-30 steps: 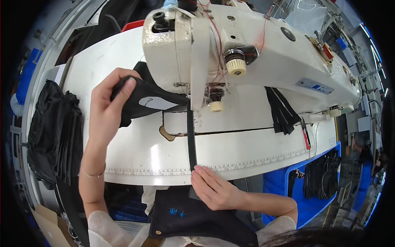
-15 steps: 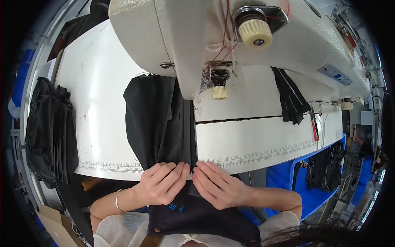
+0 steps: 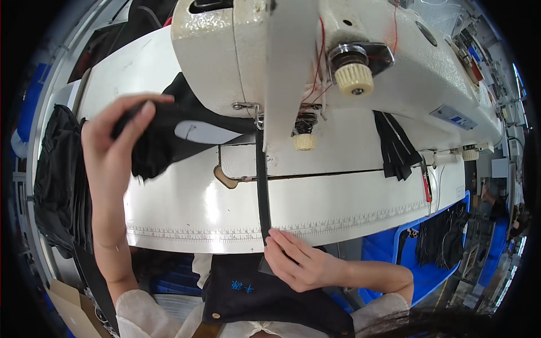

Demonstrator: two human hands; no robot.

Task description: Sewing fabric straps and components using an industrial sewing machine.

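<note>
A black fabric piece (image 3: 155, 141) is lifted and folded over to the left of the sewing machine's needle area, a pale patch showing on it. My left hand (image 3: 115, 127) grips its left part, with the thumb and fingers closed around the cloth. Under the machine head runs a narrow black zipper strip (image 3: 262, 191), lying straight toward me over the table edge. Its near end is pinched in my right hand (image 3: 298, 262). The sewing machine (image 3: 293, 34) has red thread and cream tension knobs; its head partly hides where fabric and strip meet.
A stack of black fabric pieces (image 3: 62, 186) hangs at the table's left edge. Short black strips (image 3: 395, 147) lie at right beside red-handled snips (image 3: 426, 180). A ruler tape (image 3: 338, 221) follows the front edge. Below right, a blue bin (image 3: 369, 253) holds black pieces.
My left hand has left the front edge and swung up and left, folding the black fabric back off the zipper strip. My right hand stays at the strip's near end.
</note>
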